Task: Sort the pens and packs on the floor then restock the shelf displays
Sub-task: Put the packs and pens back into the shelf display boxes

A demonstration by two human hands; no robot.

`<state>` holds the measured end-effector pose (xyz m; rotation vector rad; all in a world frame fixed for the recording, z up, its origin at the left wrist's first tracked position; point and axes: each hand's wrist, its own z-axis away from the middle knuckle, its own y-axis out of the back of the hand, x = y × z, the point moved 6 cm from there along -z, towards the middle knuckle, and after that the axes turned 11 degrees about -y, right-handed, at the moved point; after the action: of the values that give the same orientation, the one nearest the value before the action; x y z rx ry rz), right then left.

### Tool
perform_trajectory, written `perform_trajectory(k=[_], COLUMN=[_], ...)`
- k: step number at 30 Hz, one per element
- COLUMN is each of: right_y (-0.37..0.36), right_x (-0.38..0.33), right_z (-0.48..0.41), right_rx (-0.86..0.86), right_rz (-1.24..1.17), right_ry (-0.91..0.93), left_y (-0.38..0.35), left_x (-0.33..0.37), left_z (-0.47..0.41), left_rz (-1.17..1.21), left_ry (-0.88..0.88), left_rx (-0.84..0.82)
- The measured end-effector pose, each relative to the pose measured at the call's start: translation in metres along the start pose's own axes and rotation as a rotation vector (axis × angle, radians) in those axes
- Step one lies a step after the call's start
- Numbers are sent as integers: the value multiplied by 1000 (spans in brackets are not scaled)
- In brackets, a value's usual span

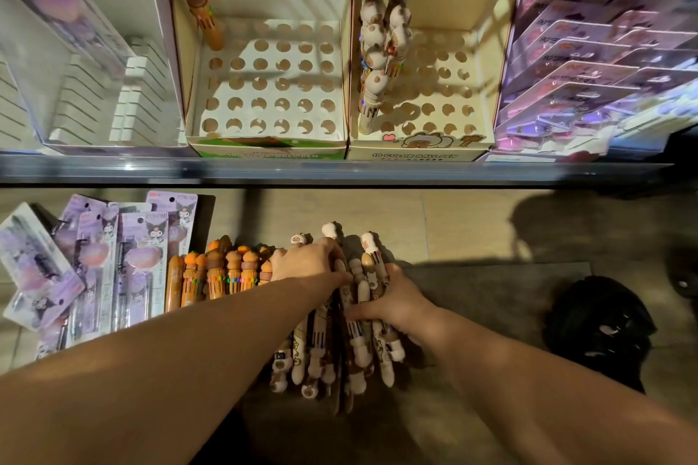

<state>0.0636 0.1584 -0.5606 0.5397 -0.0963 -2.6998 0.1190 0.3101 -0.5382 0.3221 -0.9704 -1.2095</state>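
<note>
A bundle of cream and brown character pens point(336, 355) lies on the floor below the shelf. My left hand point(308, 262) presses on its left side and my right hand point(393, 304) grips its right side, so both hands clasp the bundle. To the left lies a row of orange and brown pens point(217, 274). Purple blister packs point(90, 257) are spread at the far left of the floor. On the shelf, one holed box point(332, 140) holds a single brown pen point(198, 7). The neighbouring holed box point(487, 140) holds several cream pens point(377, 45).
A clear slotted display point(94, 98) stands at the shelf's left and a rack of purple packs point(589, 60) at its right. The shelf's front rail point(340, 168) runs across the middle. A dark bag point(600, 325) rests on the floor at the right.
</note>
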Motion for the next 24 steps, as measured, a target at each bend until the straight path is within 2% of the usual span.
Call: perform_trajectory(k=[11,17,24], right_y=[-8,-10,-11], right_x=[4,-1,-5], right_z=[-10,-9,-10], right_rx=[-66,-126,-107], right_rz=[-156,-307,-453], right_ry=[-39,-23,-36], left_y=[-5,-6,-6], left_x=[3,3,7], left_z=[2,1,2], left_rz=[-68,9,19], left_ry=[93,158,194], left_rx=[10,-3,-11])
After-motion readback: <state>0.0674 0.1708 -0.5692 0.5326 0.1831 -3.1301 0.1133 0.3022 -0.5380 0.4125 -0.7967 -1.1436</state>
